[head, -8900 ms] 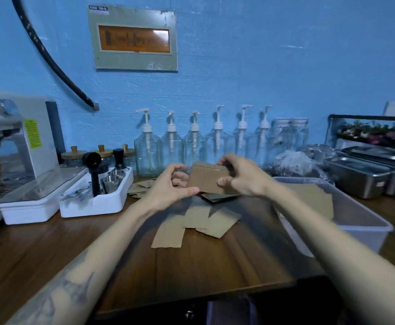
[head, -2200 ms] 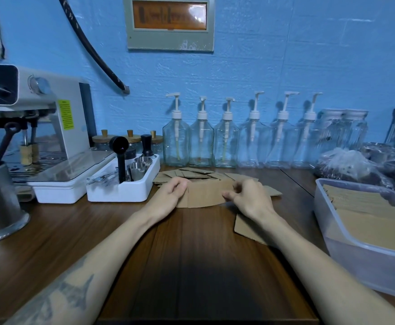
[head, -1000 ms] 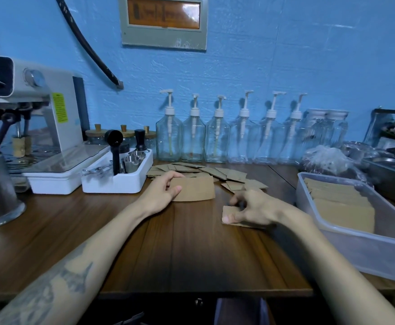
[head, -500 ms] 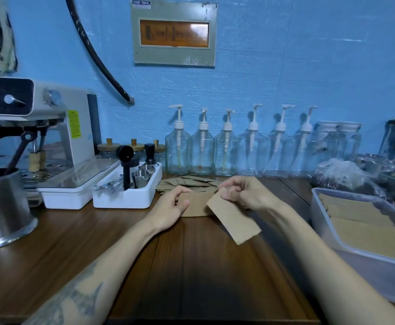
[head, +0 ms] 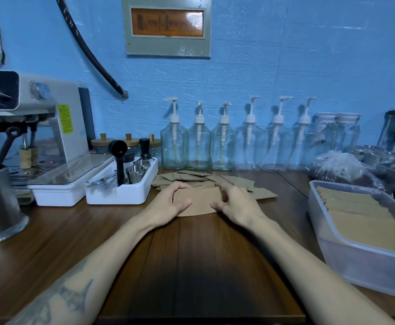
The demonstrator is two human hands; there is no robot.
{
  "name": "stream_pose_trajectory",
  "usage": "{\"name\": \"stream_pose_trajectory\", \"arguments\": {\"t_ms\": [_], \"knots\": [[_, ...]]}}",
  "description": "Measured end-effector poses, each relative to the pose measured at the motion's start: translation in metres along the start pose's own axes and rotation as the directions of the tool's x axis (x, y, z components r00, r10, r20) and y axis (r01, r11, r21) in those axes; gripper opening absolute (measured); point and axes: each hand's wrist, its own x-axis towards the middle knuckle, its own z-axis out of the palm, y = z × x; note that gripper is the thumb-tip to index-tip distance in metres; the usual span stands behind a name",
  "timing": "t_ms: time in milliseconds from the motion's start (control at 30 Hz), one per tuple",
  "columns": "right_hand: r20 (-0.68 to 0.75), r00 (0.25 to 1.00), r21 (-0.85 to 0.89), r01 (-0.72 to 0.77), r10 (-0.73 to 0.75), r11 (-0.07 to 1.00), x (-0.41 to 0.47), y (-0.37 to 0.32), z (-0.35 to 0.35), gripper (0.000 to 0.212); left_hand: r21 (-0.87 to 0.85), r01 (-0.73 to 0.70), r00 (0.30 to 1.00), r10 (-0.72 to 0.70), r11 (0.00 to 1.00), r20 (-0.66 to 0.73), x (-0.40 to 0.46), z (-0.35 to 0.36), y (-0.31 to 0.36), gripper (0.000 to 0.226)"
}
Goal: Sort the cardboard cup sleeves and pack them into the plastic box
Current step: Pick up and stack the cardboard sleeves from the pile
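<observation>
At table centre, 12 o'clock from the person: a small stack of flat cardboard cup sleeves [head: 201, 201] lies on the wooden table [head: 191, 266], long axis running 9-to-3, curved lower edge toward the person. Left hand [head: 168, 204] cups the stack's 9 o'clock end, fingers curled over the far edge, thumb laid on the top face. Right hand [head: 237, 204] holds the 3 o'clock end the same way, thumb on the near corner, fingers bent round the end. Both hands grip the stack between them; stack rests on the table.

Loose sleeves [head: 191, 177] scattered flat just beyond the stack, at 12 to 1 o'clock, fanned at mixed angles; one sticks out past the right hand.

Plastic box [head: 356, 259] at 3 o'clock, well apart from the hands; packed sleeves [head: 360, 219] lie flat inside, overlapping in a row along the box's length.

White tool tray [head: 130, 191] at 10 o'clock; espresso machine [head: 39, 137] further left. Row of pump bottles [head: 222, 146] along the blue wall.
</observation>
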Motion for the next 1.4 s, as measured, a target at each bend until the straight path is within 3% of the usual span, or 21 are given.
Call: {"name": "stream_pose_trajectory", "arguments": {"t_ms": [67,167,267,433,533,1033,1167,1300,1400], "knots": [[-0.034,0.999,-0.054,0.035,-0.037,0.998,0.002,0.001,0.000,0.061,-0.012,-0.016,1.000,0.016,1.000,0.004,0.000,-0.001,0.000,0.025],[-0.023,0.991,0.031,0.131,-0.130,0.991,0.004,0.004,-0.003,0.064,0.017,-0.044,0.999,0.044,0.999,0.000,0.000,-0.002,0.001,0.027],[-0.012,0.972,0.120,0.234,-0.234,0.965,0.010,0.006,-0.004,0.049,0.023,-0.080,0.997,0.080,0.997,0.001,0.000,-0.003,0.000,0.030],[0.092,0.988,0.344,0.089,-0.128,0.935,0.013,0.010,-0.007,0.028,-0.070,-0.039,0.999,0.039,0.997,0.010,0.003,-0.004,-0.002,0.029],[0.130,0.981,0.433,0.074,-0.143,0.899,0.010,0.012,-0.011,0.020,-0.148,-0.011,0.999,0.017,0.989,0.040,0.003,-0.006,-0.003,0.029],[0.095,0.988,0.443,0.068,-0.122,0.894,0.006,0.019,-0.008,0.024,-0.110,-0.040,0.999,0.038,0.993,-0.020,0.000,-0.001,0.003,0.032],[-0.006,0.999,0.527,0.041,-0.044,0.849,0.006,0.027,-0.013,0.017,-0.100,-0.015,0.996,0.005,0.995,-0.093,0.003,-0.002,0.001,0.028],[-0.138,0.988,0.355,-0.011,0.064,0.935,0.016,0.036,-0.018,0.015,-0.034,-0.003,0.992,-0.002,0.999,-0.128,0.007,-0.004,0.000,0.026],[-0.123,0.990,0.112,-0.062,0.076,0.992,0.031,0.038,-0.022,0.021,-0.010,-0.001,0.994,-0.001,1.000,-0.105,0.009,0.000,0.000,0.024]]}}
